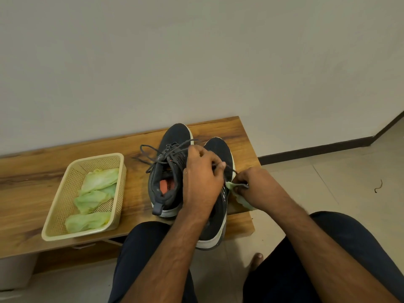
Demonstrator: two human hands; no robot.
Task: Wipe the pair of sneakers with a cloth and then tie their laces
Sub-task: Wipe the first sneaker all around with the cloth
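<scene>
Against the pale wall stands a low wooden bench [32, 176], and the person sits before it with dark-trousered knees at the bottom of the view. On the bench's left part sits a cream plastic basket [65, 191] holding several crumpled pale green cloths [96, 193]. Right of the basket, well apart from it, lie the two dark grey sneakers, toes toward the wall. The left sneaker [172, 154] rests flat on the wood, its orange insole showing and its laces [153, 149] loose and sprawling, plainly untied. The right sneaker [218, 215] lies just beside it, heel overhanging the bench's near edge, much of its top hidden under the hands.

Over this right sneaker the left hand [202, 182] is curled, fingers pinching a strand of its lace [229, 168] that runs across to the right hand [251, 186]. That hand's fingers are closed on the lace's other end and also keep a green cloth [240, 199] tucked beneath them, hanging at the shoe's outer side.

Judging by this, wiping is probably over, or nearly so, since the cloth is only being carried, not pressed to the shoe. Tying has just begun on the right sneaker; no knot is visible yet. Its bow, the whole left sneaker's lacing, and setting the cloth down look to remain.
</scene>
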